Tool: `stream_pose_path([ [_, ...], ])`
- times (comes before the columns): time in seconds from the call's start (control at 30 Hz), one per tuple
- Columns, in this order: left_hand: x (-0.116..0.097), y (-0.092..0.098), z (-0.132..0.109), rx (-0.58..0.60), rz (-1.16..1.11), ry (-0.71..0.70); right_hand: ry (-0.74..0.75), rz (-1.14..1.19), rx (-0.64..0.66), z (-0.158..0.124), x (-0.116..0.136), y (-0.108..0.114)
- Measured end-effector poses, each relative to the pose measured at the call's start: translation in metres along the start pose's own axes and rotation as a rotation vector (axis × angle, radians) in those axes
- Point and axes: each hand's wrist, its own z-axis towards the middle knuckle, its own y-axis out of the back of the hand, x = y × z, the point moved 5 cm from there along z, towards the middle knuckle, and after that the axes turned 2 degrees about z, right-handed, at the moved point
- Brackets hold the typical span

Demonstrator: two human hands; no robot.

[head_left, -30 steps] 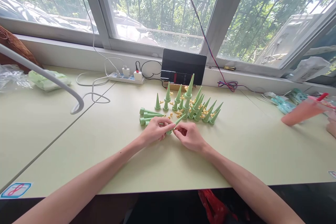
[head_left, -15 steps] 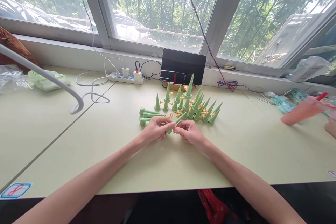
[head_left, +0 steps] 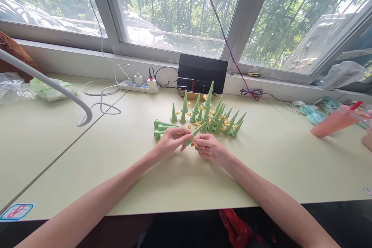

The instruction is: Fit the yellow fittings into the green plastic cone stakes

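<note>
My left hand (head_left: 176, 139) is closed around a green plastic watering spike (head_left: 198, 129), tilted with its point up and to the right. My right hand (head_left: 211, 148) pinches a small yellow valve (head_left: 194, 143) against the side of that spike, near its wide end. Just beyond my hands stand several green spikes (head_left: 208, 102) with yellow valves on them, points upward, some stacked in pairs. To the left of these, several more spikes (head_left: 158, 133) lie on their sides, partly hidden by my left hand. A few loose yellow valves (head_left: 189, 127) lie between the groups.
Behind the spikes a dark tablet (head_left: 202, 71) leans by the window. A power strip (head_left: 139, 86) with plugs and white cables lies left of it. A tilted cup of pink drink (head_left: 334, 122) is at the right, near another person's hand (head_left: 367, 139). A white curved tube (head_left: 58, 89) crosses the left.
My right fingers have shifted and opened a little, so the yellow valve at the spike now shows. The spike has tilted up slightly in my left hand.
</note>
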Motion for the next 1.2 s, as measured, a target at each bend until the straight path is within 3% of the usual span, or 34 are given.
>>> stream_pose_path([
  [0.4,0.006,0.001,0.000,-0.035,0.060,0.111,0.024,-0.162,-0.127,0.001,-0.002,0.003],
  [0.47,0.009,0.003,-0.001,-0.040,0.115,0.131,0.090,-0.304,-0.185,0.000,0.000,0.004],
  [0.63,0.012,0.004,-0.003,-0.061,0.254,0.169,0.415,-0.794,-0.296,-0.007,0.010,-0.004],
  [0.77,0.012,0.004,-0.003,-0.082,0.287,0.175,0.491,-0.966,-0.297,-0.009,0.010,-0.009],
  [1.2,0.009,0.003,-0.004,-0.089,0.251,0.193,0.373,-0.707,-0.270,-0.005,0.007,-0.001],
])
